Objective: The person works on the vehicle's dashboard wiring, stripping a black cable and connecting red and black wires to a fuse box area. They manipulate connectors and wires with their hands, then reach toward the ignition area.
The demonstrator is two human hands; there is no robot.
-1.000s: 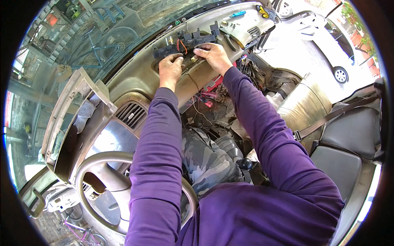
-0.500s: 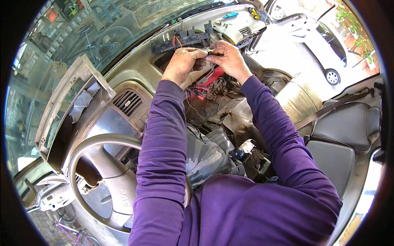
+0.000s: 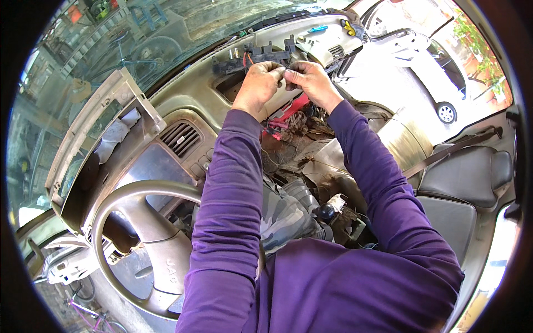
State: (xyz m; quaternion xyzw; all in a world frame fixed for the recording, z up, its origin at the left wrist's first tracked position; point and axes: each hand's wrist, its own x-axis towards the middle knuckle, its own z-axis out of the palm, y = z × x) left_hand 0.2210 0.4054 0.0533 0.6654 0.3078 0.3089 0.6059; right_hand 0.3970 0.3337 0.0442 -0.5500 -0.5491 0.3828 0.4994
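Observation:
My left hand (image 3: 260, 84) and my right hand (image 3: 312, 83) meet over the dashboard, both closed, fingertips pinched together around something too small and hidden to name. Just beyond them a black plastic housing (image 3: 272, 56) with orange wires (image 3: 250, 59) lies on the cream dashboard (image 3: 177, 100). A blue-handled tool (image 3: 317, 29) and yellow-black pliers (image 3: 348, 26) lie farther right on the dash. Below my hands, red parts (image 3: 286, 114) and tangled loose wires show in the opened footwell.
A loose trim panel (image 3: 83, 127) rests at the left beside the air vent (image 3: 180, 139). The steering wheel (image 3: 133, 188) is below my left arm, a gear knob (image 3: 327, 211) between the seats. Right are a seat (image 3: 447, 227), its belt and the open doorway, with a white car (image 3: 433, 77) outside.
My hands were apart at the housing a second ago; they have come together a little to the right, fingertips meeting. The view has shifted slightly.

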